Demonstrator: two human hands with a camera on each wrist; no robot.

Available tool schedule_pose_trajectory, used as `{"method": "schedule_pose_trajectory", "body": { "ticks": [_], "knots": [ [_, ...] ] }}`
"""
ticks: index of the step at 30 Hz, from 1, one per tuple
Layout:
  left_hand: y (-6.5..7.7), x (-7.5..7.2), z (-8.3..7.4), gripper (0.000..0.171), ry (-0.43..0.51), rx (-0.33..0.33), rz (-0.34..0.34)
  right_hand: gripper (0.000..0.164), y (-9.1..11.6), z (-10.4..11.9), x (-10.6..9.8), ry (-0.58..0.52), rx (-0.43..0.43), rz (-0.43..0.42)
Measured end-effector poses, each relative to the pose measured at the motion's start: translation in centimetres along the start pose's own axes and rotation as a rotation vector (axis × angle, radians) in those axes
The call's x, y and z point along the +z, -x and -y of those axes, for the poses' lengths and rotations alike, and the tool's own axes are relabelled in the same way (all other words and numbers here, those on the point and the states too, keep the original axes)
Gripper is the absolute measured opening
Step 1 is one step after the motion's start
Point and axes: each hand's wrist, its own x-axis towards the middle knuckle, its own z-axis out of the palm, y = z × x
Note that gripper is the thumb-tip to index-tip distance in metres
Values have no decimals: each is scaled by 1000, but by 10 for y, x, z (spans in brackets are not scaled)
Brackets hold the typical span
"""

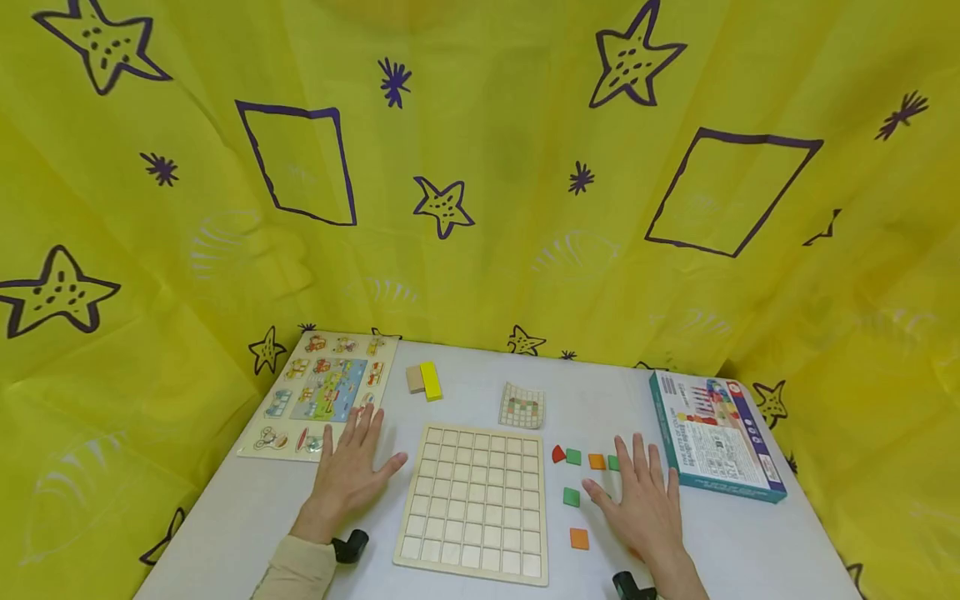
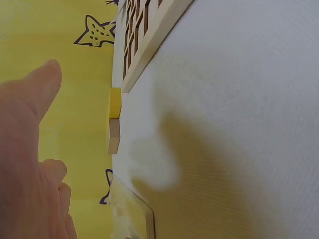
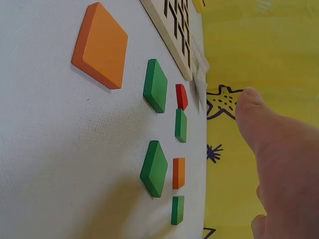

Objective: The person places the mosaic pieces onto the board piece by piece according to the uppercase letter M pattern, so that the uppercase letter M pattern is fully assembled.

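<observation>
Flat and free of any object, my left hand (image 1: 351, 467) hovers left of a wooden grid board (image 1: 472, 504), its fingers spread and a shadow cast below. The board's square cells hold no pieces. My right hand (image 1: 643, 504) is likewise spread, above the table on the board's right. Near it lie orange tiles (image 1: 579, 538), green tiles (image 1: 572, 497) and a red fan-shaped piece (image 1: 558, 454). The right wrist view shows another green tile (image 3: 154, 169), which the hand seems to cover in the head view.
A picture puzzle board (image 1: 330, 392) lies at the back left, partly behind my left fingers. Yellow and plain wooden blocks (image 1: 431, 381) sit behind the grid, beside a small pattern card (image 1: 522, 406). A flat box (image 1: 716, 437) lies on the right. Yellow curtain (image 1: 487, 275) surrounds the table.
</observation>
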Motion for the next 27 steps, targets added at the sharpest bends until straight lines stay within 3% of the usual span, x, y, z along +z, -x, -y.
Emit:
{"method": "schedule_pose_trajectory", "body": {
  "ticks": [6, 13, 17, 22, 27],
  "knots": [
    [2, -1, 2, 91, 18, 1, -15, 95, -2, 3, 3, -27, -54, -50],
    [9, -3, 2, 95, 183, -13, -15, 80, -12, 14, 3, -128, -127, -78],
    [16, -4, -1, 97, 290, -58, -1, 69, -18, 19, 2, -161, -169, -88],
    [25, -4, -5, 100, 397, -146, 62, 58, -24, 21, 4, -199, -211, -108],
    [31, -4, -8, 101, 445, -155, 75, 49, -29, 23, 8, -197, -232, -110]
  ]
}}
